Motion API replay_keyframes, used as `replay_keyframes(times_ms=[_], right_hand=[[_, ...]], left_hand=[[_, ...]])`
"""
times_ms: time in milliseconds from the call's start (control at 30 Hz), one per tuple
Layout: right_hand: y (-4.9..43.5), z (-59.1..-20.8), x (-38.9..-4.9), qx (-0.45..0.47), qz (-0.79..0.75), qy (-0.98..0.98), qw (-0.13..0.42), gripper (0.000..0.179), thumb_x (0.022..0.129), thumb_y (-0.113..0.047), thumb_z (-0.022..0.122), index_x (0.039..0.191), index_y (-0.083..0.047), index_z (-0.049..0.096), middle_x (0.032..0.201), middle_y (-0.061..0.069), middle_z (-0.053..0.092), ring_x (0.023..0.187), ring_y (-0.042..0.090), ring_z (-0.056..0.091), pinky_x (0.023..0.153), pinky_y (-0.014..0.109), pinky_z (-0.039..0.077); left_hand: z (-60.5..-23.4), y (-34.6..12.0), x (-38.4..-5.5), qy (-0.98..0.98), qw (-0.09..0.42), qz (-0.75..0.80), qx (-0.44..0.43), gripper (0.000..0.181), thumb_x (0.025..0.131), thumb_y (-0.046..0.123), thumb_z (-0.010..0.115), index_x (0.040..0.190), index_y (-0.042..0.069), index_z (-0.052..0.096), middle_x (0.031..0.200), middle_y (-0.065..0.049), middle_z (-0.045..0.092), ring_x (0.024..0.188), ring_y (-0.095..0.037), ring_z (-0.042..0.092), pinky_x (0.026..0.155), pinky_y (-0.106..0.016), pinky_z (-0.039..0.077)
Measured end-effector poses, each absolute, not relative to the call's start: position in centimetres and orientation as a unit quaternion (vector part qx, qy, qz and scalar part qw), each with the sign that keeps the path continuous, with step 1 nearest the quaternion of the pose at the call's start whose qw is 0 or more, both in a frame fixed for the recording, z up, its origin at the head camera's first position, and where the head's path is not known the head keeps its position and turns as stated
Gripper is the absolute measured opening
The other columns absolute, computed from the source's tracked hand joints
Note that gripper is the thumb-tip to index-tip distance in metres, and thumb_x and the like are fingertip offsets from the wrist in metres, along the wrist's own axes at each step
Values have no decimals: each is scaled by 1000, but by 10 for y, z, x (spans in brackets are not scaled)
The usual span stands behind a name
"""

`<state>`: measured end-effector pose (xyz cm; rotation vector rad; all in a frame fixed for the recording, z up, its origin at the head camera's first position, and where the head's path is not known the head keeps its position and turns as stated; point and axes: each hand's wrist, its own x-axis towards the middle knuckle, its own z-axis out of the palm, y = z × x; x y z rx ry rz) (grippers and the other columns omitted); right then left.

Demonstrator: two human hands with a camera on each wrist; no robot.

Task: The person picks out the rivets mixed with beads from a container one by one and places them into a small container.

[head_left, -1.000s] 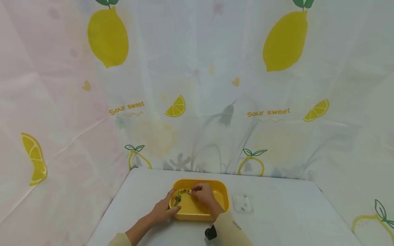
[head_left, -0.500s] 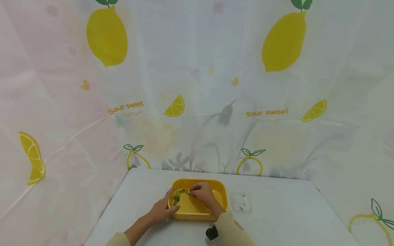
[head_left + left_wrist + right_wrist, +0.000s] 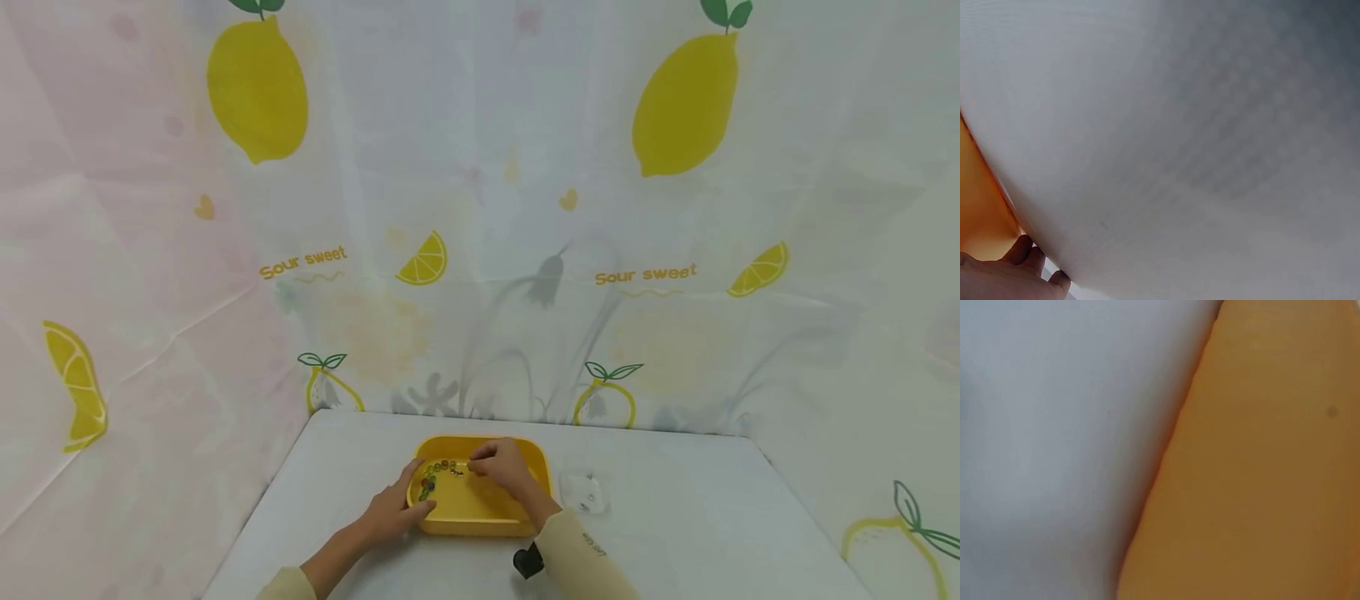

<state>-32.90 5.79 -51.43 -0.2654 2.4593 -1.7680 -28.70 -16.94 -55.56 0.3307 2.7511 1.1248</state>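
In the head view, my left hand (image 3: 390, 508) rests on the left side of a yellow tray (image 3: 480, 527). Its thumb reaches over the rim and its fingers lie along the left wall. Inside the tray, several small glass marbles (image 3: 429, 482) in green, amber and blue form a curved row at the left and back. Clear, darker ones (image 3: 456, 472) end the row. Just right of that end is my right hand (image 3: 504, 468), thumb and index finger close together over the tray floor. Whether they pinch a marble I cannot tell.
To the right of the tray lies a small clear plastic container or bag (image 3: 585, 493) with a few small clear pieces. Everything stands on a white-covered table (image 3: 675, 500). Behind it hangs a lemon-print cloth (image 3: 480, 333).
My right hand has drawn slightly right, away from the end of the marble row, leaving the clear marbles there in sight. The left hand stays at the tray's left side.
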Motion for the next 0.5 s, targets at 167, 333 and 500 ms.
replay_keyframes(times_ms=[167,333,500], right_hand=[[62,-505,-327,-113,-596,793,58,15,80,-6,69,90,6,68,85,15,67,77,27,66,70,37,54],[69,-484,-319,-141,-597,788,53,17,83,-3,65,93,11,66,89,25,65,79,33,66,70,38,54],[82,-484,-328,-129,-579,803,54,19,81,-8,68,94,6,68,87,17,69,80,31,66,72,39,54]], left_hand=[[-556,-169,-286,918,77,375,106,79,83,52,58,146,25,17,132,-23,49,109,-33,54,86,-54,41],[-555,-169,-287,919,71,373,108,79,83,51,58,146,25,18,132,-22,49,107,-32,55,86,-54,42],[-556,-170,-287,919,72,373,106,79,83,52,58,145,26,18,131,-22,49,108,-34,54,86,-55,41]])
